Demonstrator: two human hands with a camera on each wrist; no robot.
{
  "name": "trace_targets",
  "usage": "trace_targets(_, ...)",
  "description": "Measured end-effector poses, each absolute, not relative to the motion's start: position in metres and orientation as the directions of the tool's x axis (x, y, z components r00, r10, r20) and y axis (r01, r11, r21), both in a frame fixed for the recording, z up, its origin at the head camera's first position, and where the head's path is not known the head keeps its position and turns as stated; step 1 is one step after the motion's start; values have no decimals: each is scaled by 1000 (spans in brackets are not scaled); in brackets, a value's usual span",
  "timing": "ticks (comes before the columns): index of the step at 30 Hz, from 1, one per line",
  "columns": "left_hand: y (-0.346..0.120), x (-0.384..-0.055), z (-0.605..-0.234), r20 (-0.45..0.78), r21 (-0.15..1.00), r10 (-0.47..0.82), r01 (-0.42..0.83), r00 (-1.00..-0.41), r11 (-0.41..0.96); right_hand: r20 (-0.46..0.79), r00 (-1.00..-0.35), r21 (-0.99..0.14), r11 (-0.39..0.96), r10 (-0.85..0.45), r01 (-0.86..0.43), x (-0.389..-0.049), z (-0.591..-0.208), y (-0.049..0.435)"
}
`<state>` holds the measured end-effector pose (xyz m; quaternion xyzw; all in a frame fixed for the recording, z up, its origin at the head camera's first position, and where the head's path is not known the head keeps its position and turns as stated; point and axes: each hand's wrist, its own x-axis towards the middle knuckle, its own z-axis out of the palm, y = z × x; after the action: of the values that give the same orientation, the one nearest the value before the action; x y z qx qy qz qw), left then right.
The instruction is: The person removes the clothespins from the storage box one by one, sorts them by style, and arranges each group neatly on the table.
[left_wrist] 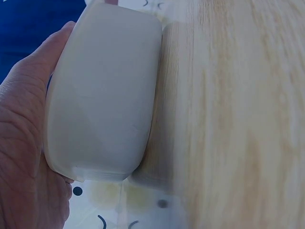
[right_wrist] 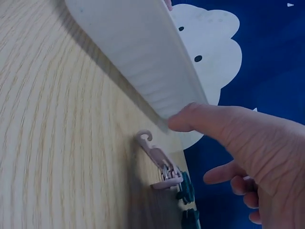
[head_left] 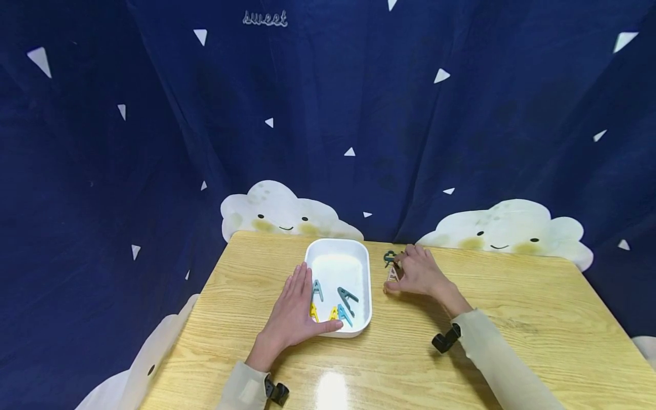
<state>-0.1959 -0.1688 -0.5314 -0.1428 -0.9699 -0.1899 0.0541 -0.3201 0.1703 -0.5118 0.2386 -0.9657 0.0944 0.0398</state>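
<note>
My left hand (head_left: pixel 293 313) rests along the left side of a white plastic tray (head_left: pixel 335 266), its fingers straight and thumb across the near edge. Inside lie several clothespins: a grey-green clothespin (head_left: pixel 317 289), a dark teal clothespin (head_left: pixel 348 300), a light blue clothespin (head_left: pixel 344 315) and two yellow ones, one partly hidden by that hand. Right of the tray, my right hand (head_left: pixel 422 274) hovers around a pink clothespin (right_wrist: pixel 159 155) on the table. Thumb and fingers stand apart, not visibly touching it. Just behind it is a dark green clothespin (head_left: pixel 389 259).
The wooden table (head_left: pixel 492 330) ends at the back against a dark blue curtain (head_left: pixel 318 85) with white triangles and cloud faces. In the right wrist view, another dark green piece (right_wrist: pixel 190 218) lies near the table's edge.
</note>
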Motion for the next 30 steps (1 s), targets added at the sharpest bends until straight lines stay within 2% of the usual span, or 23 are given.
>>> trace_targets(12, -169, -196, -531, 148, 354, 252, 289, -956, 890, 333, -824, -194, 822, -459, -536, -315, -496, 146)
trace_targets(30, -169, -197, -529, 144, 343, 258, 293, -955, 893, 294, -762, -271, 714, -577, -645, -298, -486, 91)
